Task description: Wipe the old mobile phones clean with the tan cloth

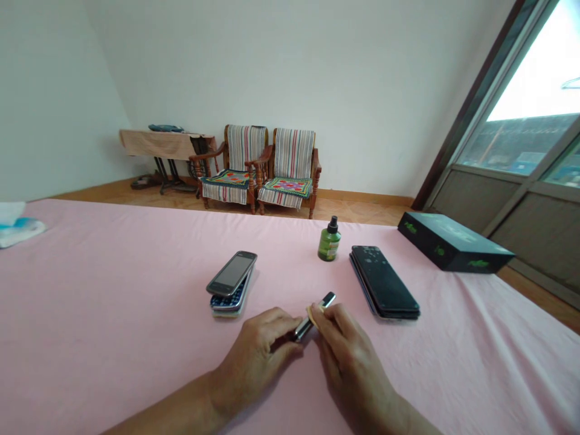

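Observation:
My left hand (259, 345) grips the near end of a slim dark phone with a silvery edge (303, 328), turned on its side just above the pink cloth. The fingers of my right hand (351, 351) are pinched on a small yellowish wiping cloth (310, 314), pressed against the phone's edge. Most of that cloth is hidden by the fingers. Left of the hands lies a stack of older phones, a grey touchscreen phone (233, 272) on top of a keypad phone (226, 300). To the right is a pile of large dark smartphones (385, 281), the top screen marked with spots.
A green spray bottle (328, 241) stands beyond my hands. A black box (453, 241) sits at the far right of the pink sheet (113, 290). At the left edge lies a white and blue item (20, 229). Two wooden chairs (292, 163) and a covered table (158, 144) stand by the wall.

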A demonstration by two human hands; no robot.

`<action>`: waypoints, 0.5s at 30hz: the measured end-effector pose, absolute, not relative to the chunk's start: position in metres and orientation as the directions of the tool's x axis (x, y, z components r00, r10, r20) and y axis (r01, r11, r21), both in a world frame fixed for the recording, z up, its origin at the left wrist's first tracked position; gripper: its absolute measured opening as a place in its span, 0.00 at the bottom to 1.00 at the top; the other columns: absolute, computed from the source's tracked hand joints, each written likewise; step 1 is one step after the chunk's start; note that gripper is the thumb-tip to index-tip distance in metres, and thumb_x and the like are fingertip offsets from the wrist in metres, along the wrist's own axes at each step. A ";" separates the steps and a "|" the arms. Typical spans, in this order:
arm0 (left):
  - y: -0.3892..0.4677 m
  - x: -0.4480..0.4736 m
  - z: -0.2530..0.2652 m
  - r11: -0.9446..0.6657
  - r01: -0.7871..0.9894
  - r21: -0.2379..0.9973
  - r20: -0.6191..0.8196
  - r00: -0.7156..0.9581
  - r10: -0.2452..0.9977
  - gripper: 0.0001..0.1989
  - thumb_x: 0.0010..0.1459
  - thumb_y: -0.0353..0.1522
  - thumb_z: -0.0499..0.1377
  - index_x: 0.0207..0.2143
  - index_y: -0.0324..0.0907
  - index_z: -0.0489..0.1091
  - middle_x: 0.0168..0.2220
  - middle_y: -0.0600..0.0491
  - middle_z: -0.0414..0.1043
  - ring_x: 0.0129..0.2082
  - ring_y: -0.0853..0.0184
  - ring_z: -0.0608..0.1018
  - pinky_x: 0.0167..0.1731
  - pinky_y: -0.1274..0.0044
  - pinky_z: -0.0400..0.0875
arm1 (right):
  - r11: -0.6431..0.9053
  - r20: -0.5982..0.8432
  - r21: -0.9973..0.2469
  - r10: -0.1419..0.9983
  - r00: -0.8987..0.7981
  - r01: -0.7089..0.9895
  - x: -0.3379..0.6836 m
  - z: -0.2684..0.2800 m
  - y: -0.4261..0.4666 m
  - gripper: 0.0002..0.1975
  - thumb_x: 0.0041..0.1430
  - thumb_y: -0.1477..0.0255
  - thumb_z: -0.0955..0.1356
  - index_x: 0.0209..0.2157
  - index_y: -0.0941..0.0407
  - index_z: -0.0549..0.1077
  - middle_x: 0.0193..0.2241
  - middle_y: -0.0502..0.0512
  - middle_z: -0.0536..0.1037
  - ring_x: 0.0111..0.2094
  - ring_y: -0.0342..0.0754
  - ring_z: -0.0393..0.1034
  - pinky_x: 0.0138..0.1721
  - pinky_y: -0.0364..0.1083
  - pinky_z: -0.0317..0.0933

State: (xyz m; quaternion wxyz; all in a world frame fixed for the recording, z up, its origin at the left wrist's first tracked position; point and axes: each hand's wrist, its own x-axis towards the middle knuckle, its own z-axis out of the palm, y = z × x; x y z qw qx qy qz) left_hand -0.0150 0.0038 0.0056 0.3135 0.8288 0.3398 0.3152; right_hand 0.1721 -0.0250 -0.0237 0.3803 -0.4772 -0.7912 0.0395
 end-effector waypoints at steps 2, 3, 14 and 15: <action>0.004 -0.014 0.005 -0.569 0.355 0.742 0.318 0.561 0.764 0.03 0.60 0.25 0.62 0.35 0.41 0.74 0.32 0.55 0.73 0.35 0.67 0.74 0.36 0.79 0.65 | 0.572 0.556 -0.419 0.776 -0.299 0.705 0.166 -0.022 -0.030 0.21 0.63 0.84 0.59 0.56 0.60 0.66 0.40 0.65 0.71 0.37 0.54 0.68 0.35 0.51 0.69; 0.004 -0.014 0.004 -0.567 0.347 0.747 0.325 0.554 0.767 0.04 0.60 0.25 0.61 0.34 0.41 0.74 0.32 0.55 0.73 0.35 0.67 0.74 0.36 0.79 0.65 | 0.592 0.553 -0.422 0.768 -0.322 0.687 0.163 -0.020 -0.032 0.22 0.63 0.84 0.59 0.57 0.61 0.66 0.40 0.65 0.72 0.38 0.54 0.68 0.36 0.51 0.70; 0.008 -0.015 0.005 -0.547 0.416 0.726 0.281 0.547 0.789 0.06 0.58 0.26 0.63 0.39 0.42 0.76 0.33 0.53 0.74 0.36 0.65 0.75 0.36 0.78 0.66 | 0.530 0.630 -0.555 0.771 -0.091 0.641 0.190 -0.011 -0.008 0.18 0.65 0.80 0.59 0.53 0.57 0.71 0.35 0.56 0.68 0.35 0.47 0.67 0.36 0.45 0.67; 0.008 -0.015 0.005 -0.551 0.415 0.724 0.282 0.550 0.786 0.07 0.58 0.26 0.63 0.40 0.42 0.76 0.34 0.53 0.75 0.36 0.65 0.76 0.37 0.78 0.66 | 0.497 0.609 -0.565 0.790 -0.073 0.658 0.194 -0.012 -0.004 0.17 0.65 0.80 0.59 0.52 0.57 0.72 0.36 0.56 0.68 0.35 0.47 0.68 0.35 0.45 0.66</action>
